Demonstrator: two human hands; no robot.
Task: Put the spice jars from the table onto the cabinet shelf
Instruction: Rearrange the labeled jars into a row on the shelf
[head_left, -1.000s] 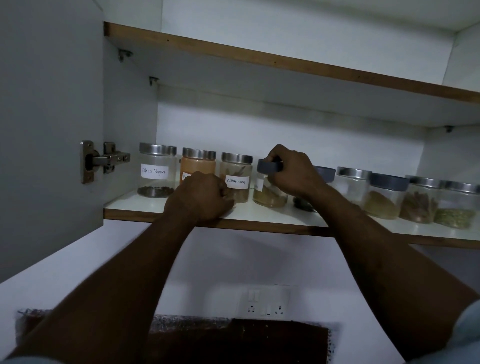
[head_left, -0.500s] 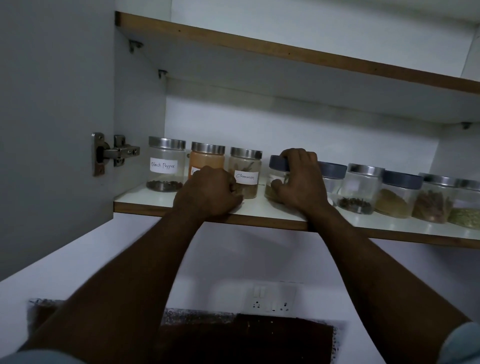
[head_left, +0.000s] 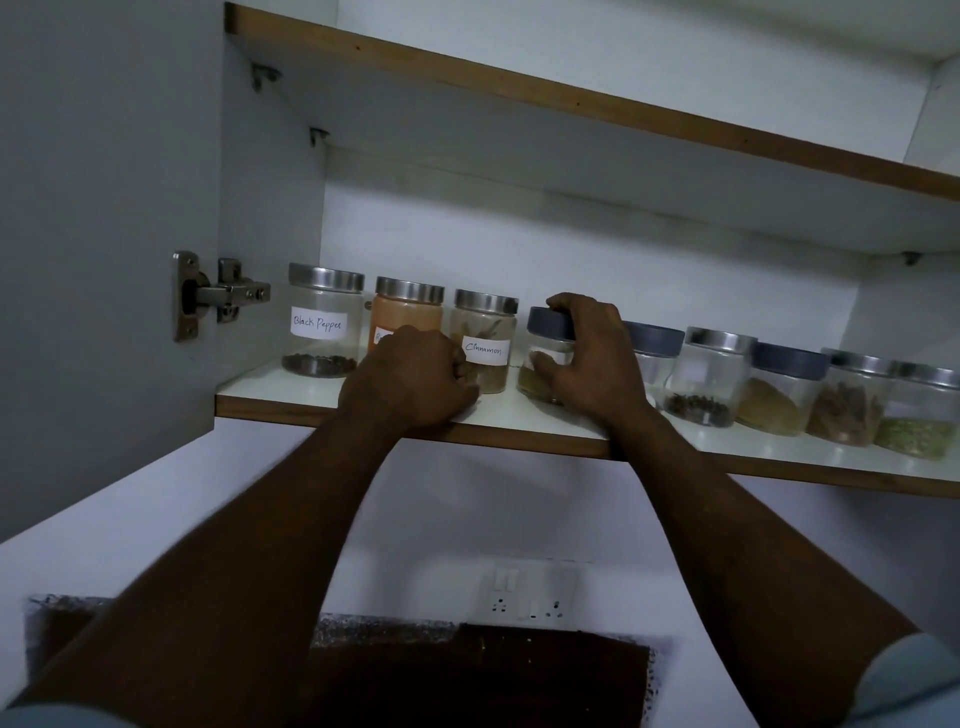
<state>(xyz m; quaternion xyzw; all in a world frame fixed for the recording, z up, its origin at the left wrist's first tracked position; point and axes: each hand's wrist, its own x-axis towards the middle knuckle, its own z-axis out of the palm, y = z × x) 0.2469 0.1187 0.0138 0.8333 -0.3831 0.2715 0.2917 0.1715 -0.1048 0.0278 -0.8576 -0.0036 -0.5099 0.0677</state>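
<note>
Right hand (head_left: 592, 358) — fingers (head_left: 574, 307) curled over grey-lidded jar (head_left: 546, 332), thumb on its glass | jar upright on cabinet shelf (head_left: 519, 418), beside Cinnamon jar (head_left: 485, 325) | left hand (head_left: 410, 384) — fist, holding nothing, on shelf edge

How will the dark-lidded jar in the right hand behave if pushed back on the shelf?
Probably light: the dark-lidded jar is only partly filled. Smooth glass should slide easily on the glossy shelf. Squat, so unlikely to tip.
</note>
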